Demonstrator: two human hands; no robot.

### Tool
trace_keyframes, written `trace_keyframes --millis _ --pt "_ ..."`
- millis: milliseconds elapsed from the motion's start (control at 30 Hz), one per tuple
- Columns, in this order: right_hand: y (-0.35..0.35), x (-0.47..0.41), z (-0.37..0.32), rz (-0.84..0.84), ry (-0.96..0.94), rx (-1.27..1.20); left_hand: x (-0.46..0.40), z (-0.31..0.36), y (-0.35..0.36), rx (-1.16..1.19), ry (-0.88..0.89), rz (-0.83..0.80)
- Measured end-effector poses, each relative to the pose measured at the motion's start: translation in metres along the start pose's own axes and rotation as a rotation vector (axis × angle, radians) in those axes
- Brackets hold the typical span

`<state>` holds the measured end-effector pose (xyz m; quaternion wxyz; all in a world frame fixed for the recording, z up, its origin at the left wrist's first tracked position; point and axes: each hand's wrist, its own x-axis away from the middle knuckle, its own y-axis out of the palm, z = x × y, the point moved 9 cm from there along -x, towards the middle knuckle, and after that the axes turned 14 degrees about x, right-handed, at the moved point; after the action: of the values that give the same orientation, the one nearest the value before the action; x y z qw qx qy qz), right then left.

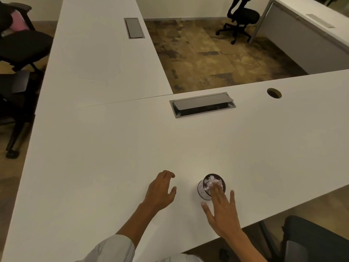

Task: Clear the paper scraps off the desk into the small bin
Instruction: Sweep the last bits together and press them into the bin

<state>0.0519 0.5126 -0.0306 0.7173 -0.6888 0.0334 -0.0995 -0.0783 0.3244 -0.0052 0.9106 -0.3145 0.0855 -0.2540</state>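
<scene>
A small round bin [203,191] with a dark rim stands on the white desk [113,148] near its front edge. Crumpled white paper scraps [210,181] fill the bin to the top. My right hand [222,210] is flat with fingers spread, and its fingertips rest on the scraps in the bin. My left hand [161,190] hovers just left of the bin, fingers curled loosely and apart, holding nothing. No loose scraps show on the desk surface.
A half-open metal cable hatch [203,104] and a round cable hole [273,93] lie further back on the desk. A second hatch [134,28] sits on the left wing. Black office chairs stand at the left [22,46], far back [241,17] and lower right [317,241].
</scene>
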Motion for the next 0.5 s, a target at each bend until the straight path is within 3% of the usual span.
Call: trace_keyframes --millis 100,233,400,500 --pt "0.011 -0.001 -0.002 -0.058 0.000 0.095 0.001 0.021 0.025 -0.012 0.108 -0.133" --pt "-0.005 -0.010 0.001 -0.003 -0.028 0.085 0.002 0.053 0.078 -0.146 0.278 -0.411" --pt "-0.043 -0.005 0.033 0.267 0.150 -0.196 -0.005 0.065 0.109 -0.331 0.237 -0.529" --pt "-0.044 0.000 0.039 0.281 0.160 -0.192 -0.006 0.062 0.118 -0.436 0.204 -0.572"
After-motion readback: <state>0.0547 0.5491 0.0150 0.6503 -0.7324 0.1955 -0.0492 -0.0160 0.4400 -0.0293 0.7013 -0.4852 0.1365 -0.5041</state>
